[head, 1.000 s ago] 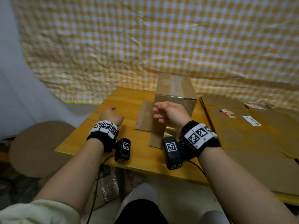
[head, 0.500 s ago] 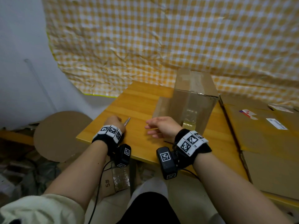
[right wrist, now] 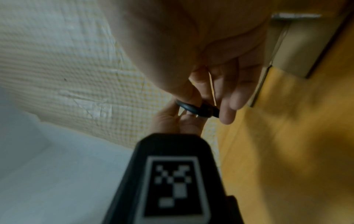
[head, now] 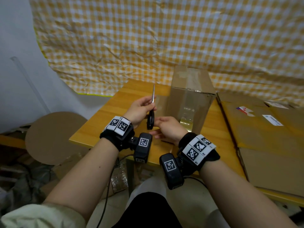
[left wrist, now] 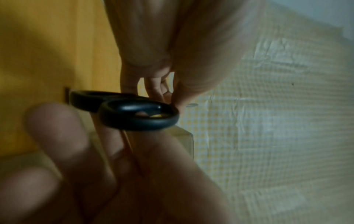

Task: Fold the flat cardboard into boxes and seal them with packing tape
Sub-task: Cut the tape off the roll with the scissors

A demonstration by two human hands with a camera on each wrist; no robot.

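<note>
A yellow-and-white checked sheet (head: 164,38) hangs crumpled across the far wall, the biggest thing in view, and below it the wooden surface (head: 102,122) runs from the near left edge to the far right. On the right half of that surface lies a stack of flat cardboard (head: 263,145), brown, with a white label and a red-and-blue sticker on its top sheet. Near the far middle stands the folded box (head: 190,99), upright, with clear packing tape shining down its near face and a loose glossy strip of tape (head: 186,125) curling at its near bottom corner, just beside the right hand. Off the surface to the left a round cardboard disc (head: 56,137) leans low near the floor. The left hand (head: 139,111) is raised above the surface, its fingers (left wrist: 153,86) pinching a pair of scissors (head: 152,111) near the pivot, so that the blades point up and away toward the checked sheet and the black handle loops hang toward the person. The right hand (head: 167,129) sits just right of the loops, its fingers (right wrist: 228,106) loosely curved and touching the lower loop; whether they have actually closed on it cannot be told. Both wrists carry black bands with square coded markers
</note>
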